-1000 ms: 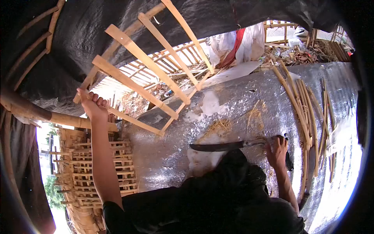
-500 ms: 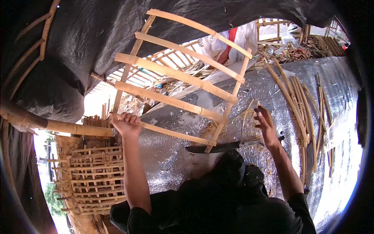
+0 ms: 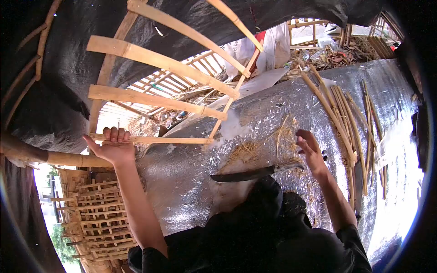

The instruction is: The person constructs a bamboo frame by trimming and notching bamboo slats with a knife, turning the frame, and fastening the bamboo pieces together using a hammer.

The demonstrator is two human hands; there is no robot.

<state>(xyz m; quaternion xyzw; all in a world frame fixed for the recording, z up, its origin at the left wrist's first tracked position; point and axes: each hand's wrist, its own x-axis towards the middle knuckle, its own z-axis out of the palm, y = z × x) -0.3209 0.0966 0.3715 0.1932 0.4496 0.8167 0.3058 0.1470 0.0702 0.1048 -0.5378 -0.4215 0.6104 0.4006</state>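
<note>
My left hand (image 3: pixel 116 148) has its fingers curled over the lowest slat of a ladder-like bamboo frame (image 3: pixel 170 105), near that slat's left end, with the thumb sticking out. The frame is raised and tilted, several flat slats crossing two side strips; its top runs out of view. My right hand (image 3: pixel 311 152) holds nothing, its fingers apart and slightly bent above the silver sheet. Between my hands lies a large knife (image 3: pixel 246 175) with a dark blade pointing left, its handle (image 3: pixel 289 167) close to my right hand.
A shiny silver sheet (image 3: pixel 182 200) covers the ground. Bamboo sticks (image 3: pixel 341 120) and another dark blade (image 3: pixel 359 186) lie at the right. Stacked bamboo lattices (image 3: pixel 102 214) stand at lower left beside a bamboo pole (image 3: pixel 75 158). Dark sheeting (image 3: pixel 182 20) hangs overhead; white sacks (image 3: pixel 275 45) stand behind.
My left hand has moved left and the bamboo frame with it, up and to the left, away from the knife. The right hand stays nearly in place, still holding nothing.
</note>
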